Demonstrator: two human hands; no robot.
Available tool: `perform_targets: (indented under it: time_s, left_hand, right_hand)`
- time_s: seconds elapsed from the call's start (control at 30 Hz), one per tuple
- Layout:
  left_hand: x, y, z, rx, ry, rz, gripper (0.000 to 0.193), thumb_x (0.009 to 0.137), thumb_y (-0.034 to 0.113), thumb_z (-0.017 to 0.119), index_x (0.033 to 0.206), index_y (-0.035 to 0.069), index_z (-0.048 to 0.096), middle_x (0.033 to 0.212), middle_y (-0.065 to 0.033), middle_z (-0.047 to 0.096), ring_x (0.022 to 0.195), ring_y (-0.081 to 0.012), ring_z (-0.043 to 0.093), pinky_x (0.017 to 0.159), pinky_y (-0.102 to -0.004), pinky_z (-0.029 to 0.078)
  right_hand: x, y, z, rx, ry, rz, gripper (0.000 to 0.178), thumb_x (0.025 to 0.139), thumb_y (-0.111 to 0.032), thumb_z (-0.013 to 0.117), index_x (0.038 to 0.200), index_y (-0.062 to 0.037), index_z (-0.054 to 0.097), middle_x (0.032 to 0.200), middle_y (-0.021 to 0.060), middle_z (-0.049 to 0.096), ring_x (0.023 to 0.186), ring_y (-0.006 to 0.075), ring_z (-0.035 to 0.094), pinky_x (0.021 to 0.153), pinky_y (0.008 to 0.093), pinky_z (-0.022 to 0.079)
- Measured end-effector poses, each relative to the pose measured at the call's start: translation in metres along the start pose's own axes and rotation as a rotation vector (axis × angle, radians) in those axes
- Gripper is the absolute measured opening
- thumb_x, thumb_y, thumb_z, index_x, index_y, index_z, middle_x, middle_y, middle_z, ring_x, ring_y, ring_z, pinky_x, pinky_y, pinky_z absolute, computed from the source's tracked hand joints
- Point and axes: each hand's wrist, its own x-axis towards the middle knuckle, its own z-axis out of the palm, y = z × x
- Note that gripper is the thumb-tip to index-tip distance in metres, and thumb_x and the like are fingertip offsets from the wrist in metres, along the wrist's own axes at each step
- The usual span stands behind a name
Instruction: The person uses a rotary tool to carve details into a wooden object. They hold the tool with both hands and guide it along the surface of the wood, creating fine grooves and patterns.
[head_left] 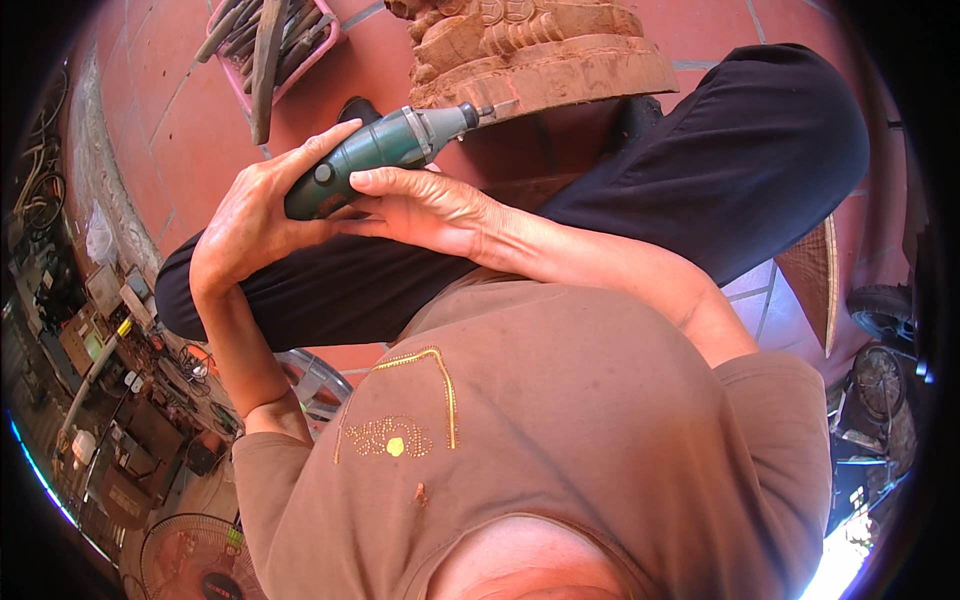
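Left hand [250, 205] and right hand [430, 208] grasp green rotary tool [378, 148]; long axis slants away-right, toward carved wood [550, 62]; right hand nearer.

The scene is pictured from overhead by the left of two head-worn fisheye cameras, pointed steeply down past the brown shirt [560, 400], which is framed closest, to the left hand [252, 208] and right hand [435, 208] farther out and the red tiled floor [368, 62] beyond; straight edges are bent toward the view's round, black-bordered rim.
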Motion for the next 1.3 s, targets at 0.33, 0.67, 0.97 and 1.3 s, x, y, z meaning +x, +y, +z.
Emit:
perform_targets:
  time_s: [0.33,0.67,0.97,1.3]
  left_hand:
    - [0.002,0.0,-0.002,0.005,0.008,-0.078,0.093,0.066,0.003,0.074,0.155,0.01,0.05,0.122,-0.0255,0.069,0.109,-0.0416,0.07,0.097,-0.043,0.053]
    - [0.002,0.001,-0.002,0.011,0.033,-0.074,0.094,0.067,0.004,0.077,0.156,0.01,0.049,0.124,-0.0246,0.07,0.109,-0.0382,0.071,0.098,-0.0421,0.053]
    - [0.002,0.001,-0.002,0.019,0.013,-0.077,0.092,0.067,0.005,0.076,0.155,0.009,0.05,0.124,-0.0242,0.07,0.108,-0.0387,0.071,0.098,-0.0422,0.053]
    - [0.001,0.003,-0.001,0.002,-0.007,-0.063,0.091,0.066,0.005,0.076,0.154,0.011,0.052,0.123,-0.0236,0.07,0.108,-0.0394,0.07,0.098,-0.0424,0.053]
  right_hand:
    - [0.008,-0.007,0.0,-0.041,-0.031,0.004,0.048,0.097,-0.019,0.078,0.138,-0.0043,0.057,0.136,0.0136,0.066,0.135,0.0306,0.059,0.122,0.051,0.04]
    - [0.011,-0.011,0.002,-0.039,-0.049,-0.008,0.048,0.096,-0.018,0.078,0.137,-0.0044,0.057,0.138,0.0129,0.066,0.136,0.031,0.058,0.123,0.0516,0.039]
    - [0.009,-0.009,0.001,-0.037,-0.046,0.007,0.047,0.097,-0.018,0.078,0.136,-0.0041,0.058,0.137,0.0135,0.066,0.136,0.0313,0.058,0.123,0.0507,0.038]
    - [0.002,-0.003,-0.003,-0.038,-0.005,0.015,0.047,0.096,-0.017,0.078,0.136,-0.0041,0.057,0.136,0.0139,0.065,0.132,0.0302,0.059,0.122,0.0491,0.04]
